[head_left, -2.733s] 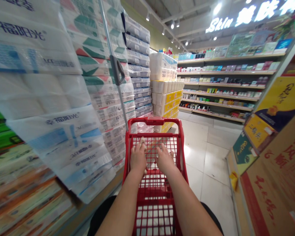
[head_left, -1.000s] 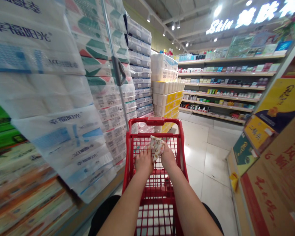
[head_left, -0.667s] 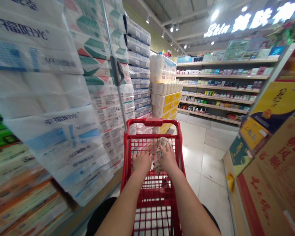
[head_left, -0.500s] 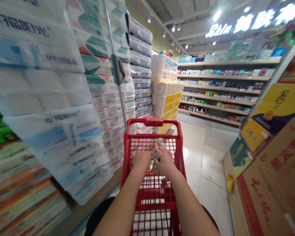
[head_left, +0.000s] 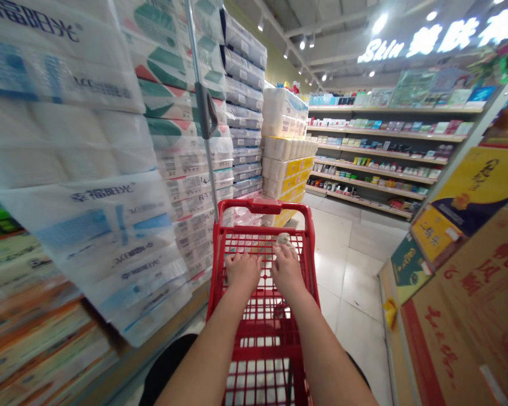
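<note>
In front of me is a red shopping cart (head_left: 266,322) with a grid of plastic mesh. My left hand (head_left: 244,273) lies over its mesh on the left, fingers curled down; their tips are hidden. Close beside it, my right hand (head_left: 288,272) has its fingers bent over a crumpled, pale, patterned cloth (head_left: 284,239), which shows just past the fingertips. The rest of the cloth is hidden under that hand. A gap separates the two hands, with bare mesh between them.
Tall stacks of wrapped tissue rolls (head_left: 105,220) stand close on the left, with a metal pole (head_left: 209,163) before them. Cartons (head_left: 469,304) line the right side. Tiled floor (head_left: 351,276) runs towards shelves (head_left: 381,135) of small boxes and bottles.
My right hand has shifted slightly right, away from the left hand, and the cloth shows less, further to the right. The left hand stays almost in place. The view has shifted slightly.
</note>
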The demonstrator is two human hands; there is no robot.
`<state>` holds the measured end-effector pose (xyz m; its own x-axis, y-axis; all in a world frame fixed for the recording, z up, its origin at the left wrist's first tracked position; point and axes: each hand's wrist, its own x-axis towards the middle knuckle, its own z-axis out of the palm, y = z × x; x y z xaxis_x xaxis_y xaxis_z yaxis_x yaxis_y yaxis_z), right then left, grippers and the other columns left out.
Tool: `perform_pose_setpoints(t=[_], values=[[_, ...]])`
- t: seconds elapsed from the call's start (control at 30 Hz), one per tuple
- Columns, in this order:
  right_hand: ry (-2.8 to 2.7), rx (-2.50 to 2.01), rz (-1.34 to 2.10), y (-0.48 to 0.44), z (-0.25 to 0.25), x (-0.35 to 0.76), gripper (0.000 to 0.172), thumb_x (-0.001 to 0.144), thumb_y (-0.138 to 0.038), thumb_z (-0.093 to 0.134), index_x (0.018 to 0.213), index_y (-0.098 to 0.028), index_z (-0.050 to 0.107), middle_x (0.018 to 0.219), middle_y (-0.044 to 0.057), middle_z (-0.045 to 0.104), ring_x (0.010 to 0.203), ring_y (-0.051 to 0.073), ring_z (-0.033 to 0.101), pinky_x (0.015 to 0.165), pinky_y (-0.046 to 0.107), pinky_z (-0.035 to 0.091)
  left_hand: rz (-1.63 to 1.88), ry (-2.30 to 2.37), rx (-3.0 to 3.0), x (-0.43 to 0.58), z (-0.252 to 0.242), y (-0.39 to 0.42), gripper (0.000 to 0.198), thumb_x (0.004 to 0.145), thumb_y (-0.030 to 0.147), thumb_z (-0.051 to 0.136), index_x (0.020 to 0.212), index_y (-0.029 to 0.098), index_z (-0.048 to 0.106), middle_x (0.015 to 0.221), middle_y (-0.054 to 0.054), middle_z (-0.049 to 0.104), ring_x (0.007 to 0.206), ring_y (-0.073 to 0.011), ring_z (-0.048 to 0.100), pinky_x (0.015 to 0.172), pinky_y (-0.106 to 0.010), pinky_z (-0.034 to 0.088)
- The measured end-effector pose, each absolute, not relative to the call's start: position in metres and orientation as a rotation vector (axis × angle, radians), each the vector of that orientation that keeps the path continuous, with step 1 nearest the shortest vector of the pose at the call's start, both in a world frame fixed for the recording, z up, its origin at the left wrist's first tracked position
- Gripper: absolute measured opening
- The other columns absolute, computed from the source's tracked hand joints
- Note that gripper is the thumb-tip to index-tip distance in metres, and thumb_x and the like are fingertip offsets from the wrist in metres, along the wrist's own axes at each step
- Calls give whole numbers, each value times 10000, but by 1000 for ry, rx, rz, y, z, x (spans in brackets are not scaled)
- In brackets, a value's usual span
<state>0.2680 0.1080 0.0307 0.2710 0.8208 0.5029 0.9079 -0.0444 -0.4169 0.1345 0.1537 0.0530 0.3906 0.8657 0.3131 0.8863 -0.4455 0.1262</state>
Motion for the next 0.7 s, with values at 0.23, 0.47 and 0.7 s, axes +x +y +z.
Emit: perform_pose_setpoints(t=[0.23, 0.47, 0.7], values=[[-1251, -2056, -72, 104, 42, 276, 495, 804, -159, 533, 1297, -194, 564, 1242, 133, 564, 1078, 270, 546, 919, 409, 425, -518, -1641, -2583, 130, 50, 152, 415, 963, 406, 328, 1045, 225, 692, 1090, -91, 692, 1034, -268, 549, 976, -477, 287], [-1557, -1860, 2, 101, 38, 261, 316, 818, -175, 569, 1102, -264, 674, 1055, 56, 612, 974, 205, 563, 871, 331, 443, -541, -1591, -2586, 129, 43, 155, 397, 954, 404, 350, 1048, 207, 682, 1061, -112, 685, 1043, -284, 549, 958, -491, 291], [-1601, -1877, -149, 99, 36, 257, 482, 806, -155, 551, 1283, -219, 582, 1499, 101, 372, 1352, 292, 323, 1078, 472, 310, -544, -1594, -2571, 129, 42, 154, 379, 953, 403, 365, 1043, 210, 679, 1072, -101, 687, 1044, -284, 547, 954, -485, 286]])
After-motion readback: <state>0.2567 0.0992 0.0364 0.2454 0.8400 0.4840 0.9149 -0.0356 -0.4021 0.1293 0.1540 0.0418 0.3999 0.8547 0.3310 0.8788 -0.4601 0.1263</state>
